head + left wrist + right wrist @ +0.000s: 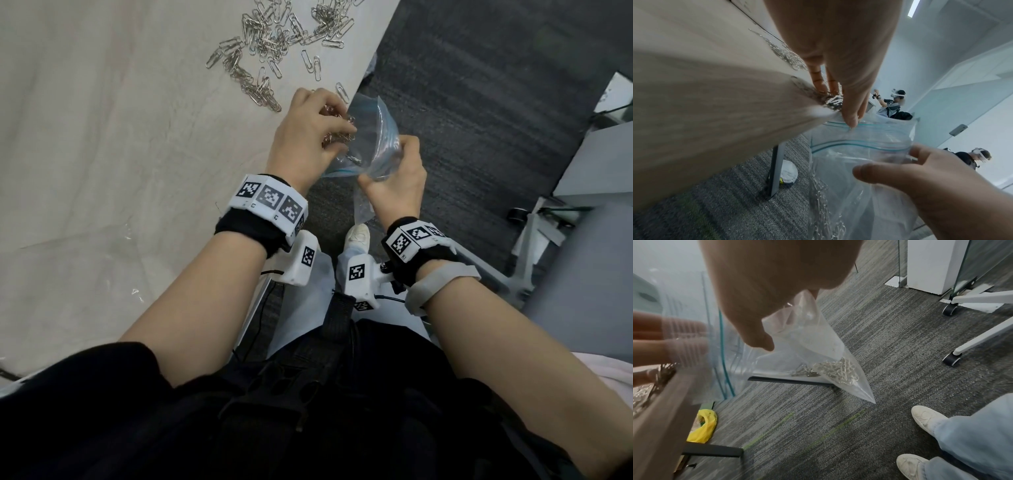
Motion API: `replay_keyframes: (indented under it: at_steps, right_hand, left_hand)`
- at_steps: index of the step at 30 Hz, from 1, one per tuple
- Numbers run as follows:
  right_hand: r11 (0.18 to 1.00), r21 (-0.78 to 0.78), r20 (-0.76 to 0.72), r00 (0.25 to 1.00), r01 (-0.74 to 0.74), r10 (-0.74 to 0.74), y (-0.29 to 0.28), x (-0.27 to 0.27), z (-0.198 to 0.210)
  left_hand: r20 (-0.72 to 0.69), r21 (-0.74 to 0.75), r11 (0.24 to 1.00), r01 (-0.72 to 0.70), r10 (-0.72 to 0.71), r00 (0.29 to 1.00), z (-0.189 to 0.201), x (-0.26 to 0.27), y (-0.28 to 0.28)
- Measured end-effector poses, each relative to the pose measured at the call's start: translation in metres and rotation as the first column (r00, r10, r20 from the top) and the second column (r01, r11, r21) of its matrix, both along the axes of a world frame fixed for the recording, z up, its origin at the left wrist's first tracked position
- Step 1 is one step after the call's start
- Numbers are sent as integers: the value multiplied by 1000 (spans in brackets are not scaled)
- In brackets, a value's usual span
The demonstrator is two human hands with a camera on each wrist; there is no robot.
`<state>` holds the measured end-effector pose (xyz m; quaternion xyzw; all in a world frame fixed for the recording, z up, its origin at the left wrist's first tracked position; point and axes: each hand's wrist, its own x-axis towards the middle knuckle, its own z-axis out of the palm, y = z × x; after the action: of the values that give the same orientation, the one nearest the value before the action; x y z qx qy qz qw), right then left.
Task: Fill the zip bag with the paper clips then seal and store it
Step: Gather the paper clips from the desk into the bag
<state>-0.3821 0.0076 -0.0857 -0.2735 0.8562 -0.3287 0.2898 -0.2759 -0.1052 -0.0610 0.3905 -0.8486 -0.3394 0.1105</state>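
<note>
A clear zip bag [376, 137] with a teal seal strip hangs open just below the table edge. My right hand [397, 185] pinches its near rim and holds the mouth wide; the left wrist view shows that hand [920, 178] gripping the plastic. My left hand [305, 137] sits at the table edge with its fingers curled over a bunch of paper clips [334, 137], right at the bag's mouth. Its thumb [851, 116] touches the far rim. A small heap of clips [838, 371] lies in the bag's [807, 345] lower corner. Many loose clips [270, 37] stay on the table.
The beige table [102, 137] fills the left; its leg [777, 170] stands on grey carpet. A yellow plastic bag [702, 426] lies under the table. My shoes [927, 417] and a chair base with casters [949, 309] are to the right. Another person [894, 104] stands far off.
</note>
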Motion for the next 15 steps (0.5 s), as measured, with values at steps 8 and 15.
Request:
replay_keyframes:
  at_steps: [8, 15]
  right_hand:
    - [999, 33, -10, 1000, 8, -8, -2, 1, -2]
    - [999, 36, -14, 1000, 23, -23, -2, 1, -3]
  left_hand:
    - [-151, 108, 979, -175, 190, 970, 8, 11, -11]
    - [62, 270, 949, -162, 151, 987, 23, 42, -28]
